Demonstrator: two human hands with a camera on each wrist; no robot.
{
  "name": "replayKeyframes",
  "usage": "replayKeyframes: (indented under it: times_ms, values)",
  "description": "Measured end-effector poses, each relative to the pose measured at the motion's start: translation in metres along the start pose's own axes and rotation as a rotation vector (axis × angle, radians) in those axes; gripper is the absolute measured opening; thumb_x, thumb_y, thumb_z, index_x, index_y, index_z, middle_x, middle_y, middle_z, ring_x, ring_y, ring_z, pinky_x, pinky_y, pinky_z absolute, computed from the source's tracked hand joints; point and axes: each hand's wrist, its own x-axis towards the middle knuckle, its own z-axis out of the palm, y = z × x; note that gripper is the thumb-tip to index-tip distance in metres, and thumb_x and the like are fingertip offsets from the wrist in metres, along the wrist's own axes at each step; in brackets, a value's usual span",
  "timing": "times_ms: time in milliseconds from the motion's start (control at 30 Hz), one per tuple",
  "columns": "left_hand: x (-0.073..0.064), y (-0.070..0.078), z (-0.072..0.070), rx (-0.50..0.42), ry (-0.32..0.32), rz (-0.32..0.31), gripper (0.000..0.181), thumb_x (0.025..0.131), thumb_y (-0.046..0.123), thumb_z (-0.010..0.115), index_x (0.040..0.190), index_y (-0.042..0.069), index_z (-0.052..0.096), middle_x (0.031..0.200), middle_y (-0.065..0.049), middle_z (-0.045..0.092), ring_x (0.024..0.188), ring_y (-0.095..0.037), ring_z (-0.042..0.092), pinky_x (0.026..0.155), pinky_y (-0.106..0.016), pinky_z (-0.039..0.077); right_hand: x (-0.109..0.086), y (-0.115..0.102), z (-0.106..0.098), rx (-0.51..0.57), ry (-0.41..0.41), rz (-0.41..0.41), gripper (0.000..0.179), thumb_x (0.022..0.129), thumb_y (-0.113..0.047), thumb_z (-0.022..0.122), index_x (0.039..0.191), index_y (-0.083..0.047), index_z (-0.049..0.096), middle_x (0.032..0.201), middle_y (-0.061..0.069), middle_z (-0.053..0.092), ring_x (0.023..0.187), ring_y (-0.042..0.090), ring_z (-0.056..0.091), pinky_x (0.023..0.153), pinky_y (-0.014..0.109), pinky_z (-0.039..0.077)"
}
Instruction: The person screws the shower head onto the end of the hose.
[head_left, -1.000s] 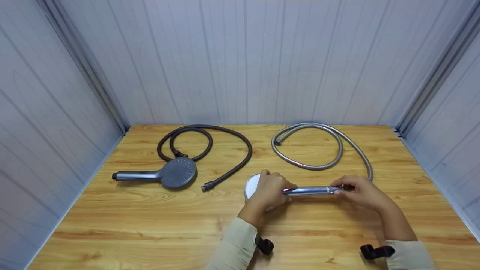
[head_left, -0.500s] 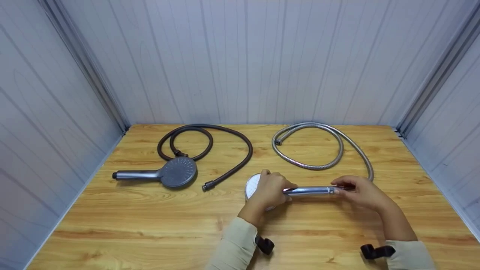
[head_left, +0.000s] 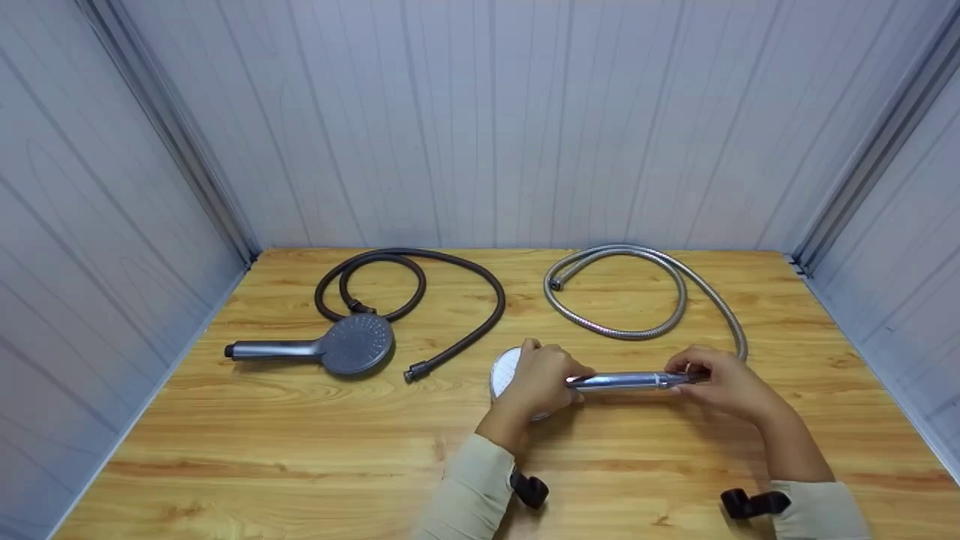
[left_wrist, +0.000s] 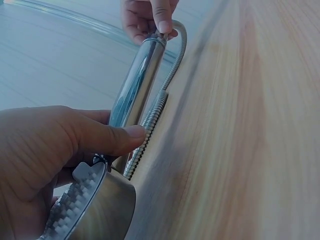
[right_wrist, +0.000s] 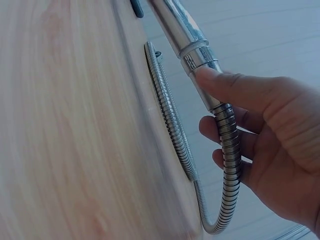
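A chrome shower head with a white nozzle face lies across in front of me, its handle pointing right. My left hand grips it at the neck, thumb along the handle in the left wrist view. At the handle's far end, my right hand pinches the metal end fitting of the silver shower hose between thumb and fingers. That fitting is in line with the handle and meets its end, where a pale ring shows. From there the hose bends round and back to its coil on the table.
On the left of the wooden table lies a dark grey shower head. A dark hose loops behind it, one loose end toward the middle. White panelled walls enclose the back and both sides.
The right hand's fingers have shifted their hold on the hose fitting, lifting slightly and uncovering more of it. The left hand and the shower head stay in place.
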Motion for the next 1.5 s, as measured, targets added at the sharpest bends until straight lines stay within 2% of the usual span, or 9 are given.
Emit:
replayKeyframes:
  times_ms: [300,533,800,900,1067,1200,1333,1500]
  values:
    - [-0.0002,-0.0007,-0.0005,0.002,0.006,0.004,0.037,0.076,0.031,0.084,0.111,0.033,0.075,0.098,0.016,0.072,0.089,-0.008,0.062,0.080,-0.036,0.032,0.0004,0.0028,0.0000,-0.001,-0.007,-0.045,0.020,0.088,-0.014,0.072,0.108,-0.010,0.073,0.099,0.000,0.067,0.087,0.011,0.059,0.074,0.025,0.051]
    - [-0.0002,-0.0008,-0.0006,0.000,0.011,0.005,0.037,0.075,0.030,0.084,0.111,0.033,0.075,0.097,0.015,0.073,0.088,-0.008,0.062,0.078,-0.036,0.032,-0.0009,0.0001,-0.0015,0.036,-0.041,-0.008,0.025,0.092,-0.019,0.069,0.113,-0.007,0.072,0.102,0.002,0.069,0.093,0.012,0.061,0.076,0.025,0.052]
    - [0.0004,-0.0013,-0.0011,0.008,0.009,0.007,0.037,0.075,0.031,0.084,0.111,0.033,0.075,0.097,0.015,0.073,0.088,-0.008,0.062,0.078,-0.036,0.032,-0.0006,-0.0017,-0.0025,-0.011,-0.049,0.064,0.028,0.096,-0.024,0.064,0.116,-0.007,0.070,0.107,0.004,0.069,0.096,0.019,0.062,0.079,0.029,0.051]
    - [0.0002,-0.0018,-0.0016,0.005,0.001,-0.003,0.037,0.076,0.031,0.084,0.112,0.034,0.075,0.097,0.015,0.073,0.088,-0.008,0.061,0.080,-0.036,0.033,-0.0006,-0.0030,-0.0019,-0.009,-0.038,0.071,0.030,0.094,-0.025,0.066,0.118,-0.006,0.069,0.110,0.005,0.068,0.098,0.021,0.062,0.081,0.029,0.051]
    - [-0.0004,-0.0025,-0.0027,-0.019,-0.011,-0.031,0.037,0.076,0.029,0.083,0.112,0.034,0.075,0.098,0.016,0.072,0.090,-0.007,0.061,0.085,-0.038,0.033,-0.0002,-0.0048,-0.0011,0.022,-0.001,0.027,0.025,0.087,-0.015,0.074,0.111,-0.008,0.069,0.107,0.004,0.066,0.091,0.019,0.059,0.078,0.028,0.049]
    - [-0.0006,-0.0025,-0.0039,-0.014,-0.015,-0.034,0.037,0.077,0.029,0.083,0.112,0.034,0.075,0.099,0.016,0.073,0.089,-0.008,0.061,0.084,-0.037,0.033,0.0010,-0.0046,-0.0003,0.019,0.027,-0.014,0.021,0.084,-0.007,0.076,0.103,-0.012,0.068,0.100,0.000,0.063,0.085,0.016,0.056,0.075,0.027,0.047]
    - [-0.0005,-0.0022,-0.0045,-0.004,-0.022,-0.031,0.037,0.077,0.030,0.083,0.113,0.034,0.075,0.100,0.015,0.072,0.090,-0.008,0.061,0.084,-0.038,0.033,0.0017,-0.0036,0.0003,0.000,0.039,-0.034,0.020,0.084,-0.006,0.076,0.102,-0.013,0.069,0.098,-0.002,0.064,0.083,0.015,0.056,0.075,0.027,0.048]
    - [0.0002,-0.0021,-0.0046,0.008,-0.030,-0.029,0.037,0.077,0.031,0.083,0.113,0.034,0.074,0.100,0.016,0.072,0.091,-0.008,0.061,0.084,-0.037,0.032,0.0007,-0.0023,-0.0006,-0.012,0.011,-0.032,0.018,0.087,-0.012,0.073,0.105,-0.012,0.069,0.099,-0.002,0.065,0.085,0.014,0.058,0.075,0.028,0.049]
